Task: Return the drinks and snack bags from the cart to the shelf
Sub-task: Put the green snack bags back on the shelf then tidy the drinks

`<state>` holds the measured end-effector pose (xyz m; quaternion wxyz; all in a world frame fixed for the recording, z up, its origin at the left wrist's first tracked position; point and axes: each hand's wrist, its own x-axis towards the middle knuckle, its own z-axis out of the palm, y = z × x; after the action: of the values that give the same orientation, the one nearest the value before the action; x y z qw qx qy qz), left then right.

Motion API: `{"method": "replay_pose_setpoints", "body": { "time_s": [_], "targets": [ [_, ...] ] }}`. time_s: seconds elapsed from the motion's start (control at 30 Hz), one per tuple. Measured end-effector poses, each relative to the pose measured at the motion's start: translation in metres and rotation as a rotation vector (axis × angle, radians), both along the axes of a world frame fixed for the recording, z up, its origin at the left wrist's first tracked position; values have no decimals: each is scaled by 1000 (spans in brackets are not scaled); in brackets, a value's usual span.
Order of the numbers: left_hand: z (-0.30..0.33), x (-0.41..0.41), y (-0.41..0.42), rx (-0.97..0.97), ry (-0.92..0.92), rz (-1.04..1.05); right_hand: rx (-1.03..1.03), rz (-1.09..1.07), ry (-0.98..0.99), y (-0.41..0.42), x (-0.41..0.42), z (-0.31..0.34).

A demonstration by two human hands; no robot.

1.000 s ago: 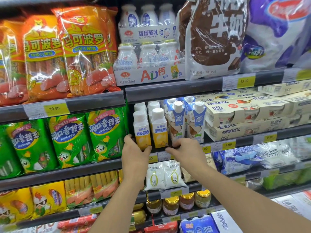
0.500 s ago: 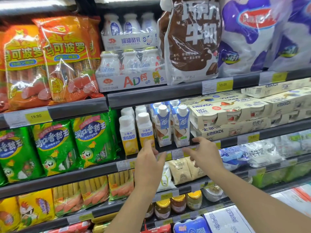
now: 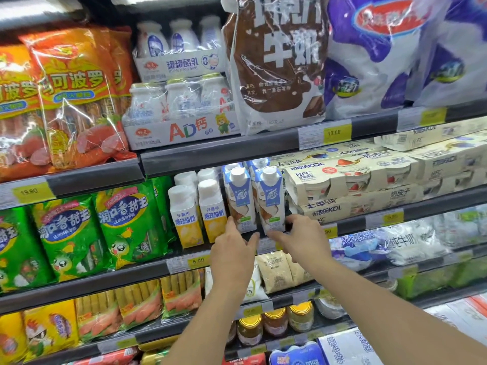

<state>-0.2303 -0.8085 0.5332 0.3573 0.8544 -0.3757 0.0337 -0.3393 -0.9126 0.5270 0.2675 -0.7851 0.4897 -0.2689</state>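
Observation:
Two blue-and-white drink cartons (image 3: 270, 204) stand side by side at the front of the middle shelf (image 3: 350, 226), with more behind them. My left hand (image 3: 232, 248) reaches up with straight fingers that touch the base of the left carton (image 3: 239, 198). My right hand (image 3: 303, 239) is at the base of the right carton, thumb along its front and fingers curled at its right side. To their left stand white-and-yellow yogurt drink bottles (image 3: 184, 217). No cart is in view.
Green snack bags (image 3: 126, 219) fill the shelf to the left, with orange sausage bags (image 3: 71, 98) above. Cream yogurt multipacks (image 3: 347, 180) sit right of the cartons. Large milk bags (image 3: 276, 61) hang over the top shelf edge. Jars (image 3: 249, 329) stand on a lower shelf.
Both hands have moved right from the yellow yogurt bottles to the blue-and-white cartons. The view has shifted right and closer.

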Motion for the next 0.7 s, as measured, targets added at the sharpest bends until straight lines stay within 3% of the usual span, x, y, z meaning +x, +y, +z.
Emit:
{"method": "replay_pose_setpoints", "body": {
  "time_s": [0.7],
  "targets": [
    [17,-5,-21,170,-4,117,-44,22,-39,-13,8,-9]
  ]
}}
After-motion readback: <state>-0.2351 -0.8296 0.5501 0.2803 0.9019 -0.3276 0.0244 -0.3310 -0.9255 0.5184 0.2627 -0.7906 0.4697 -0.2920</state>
